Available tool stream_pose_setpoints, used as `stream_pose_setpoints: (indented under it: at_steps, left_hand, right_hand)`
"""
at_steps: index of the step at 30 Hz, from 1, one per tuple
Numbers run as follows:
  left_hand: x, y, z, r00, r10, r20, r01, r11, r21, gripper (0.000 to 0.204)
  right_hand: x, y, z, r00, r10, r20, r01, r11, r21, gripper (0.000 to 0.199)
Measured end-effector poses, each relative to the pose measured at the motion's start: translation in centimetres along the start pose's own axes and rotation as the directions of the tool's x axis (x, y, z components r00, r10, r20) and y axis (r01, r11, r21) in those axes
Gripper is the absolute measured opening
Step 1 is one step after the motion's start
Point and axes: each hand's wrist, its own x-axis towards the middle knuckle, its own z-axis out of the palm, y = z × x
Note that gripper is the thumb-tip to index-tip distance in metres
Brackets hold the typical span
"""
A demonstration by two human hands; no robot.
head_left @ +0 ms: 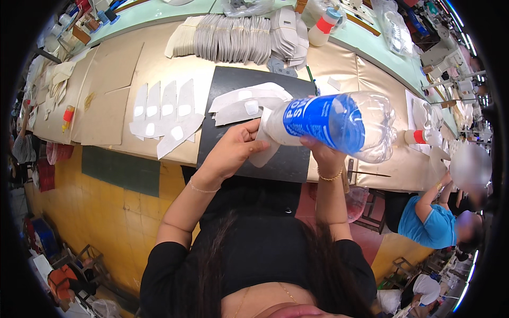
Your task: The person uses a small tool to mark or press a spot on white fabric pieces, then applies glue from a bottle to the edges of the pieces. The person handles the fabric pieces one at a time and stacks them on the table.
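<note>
My right hand (324,155) is wrapped from below round a clear plastic bottle (379,127) with a blue label. The bottle lies almost level, its whitish narrower end toward the left. At that end, my left hand (233,151) pinches a pale grey flat cut piece (265,152) between thumb and fingers, above a black mat (289,167). The bottle partly covers this piece, so I cannot tell whether they touch. Behind it on the mat lie overlapping grey curved pieces (228,100) with white patches. More patched grey pieces (183,135) are spread out on the table to the left.
Bundled stacks of grey pieces (233,40) stand at the back, beside a bottle with a red band (323,29). Another red-banded bottle (416,137) is at the right. A thin metal tool (371,174) lies near the front edge. A person in blue (427,220) sits at the right.
</note>
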Motion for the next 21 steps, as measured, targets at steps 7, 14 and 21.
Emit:
stream_pose_setpoints:
  at_steps: [7,14,21]
  left_hand:
    - [0.0,0.3,-0.3,1.000,0.005,-0.015,-0.006,0.994,-0.108,0.048]
    - [-0.2,0.6,-0.8,0.998,-0.056,-0.033,0.050,0.985,-0.168,0.053]
    - [-0.2,0.8,-1.2,0.995,-0.098,-0.025,0.091,0.976,-0.196,0.056]
  right_hand:
    - [0.2,0.6,0.0,0.997,-0.076,0.012,0.076,0.997,0.029,0.074]
    - [0.3,1.1,-0.8,0.994,-0.062,-0.094,0.075,0.987,0.141,0.070]
    - [1.8,0.3,-0.9,0.968,-0.040,-0.247,0.086,0.980,0.178,0.059]
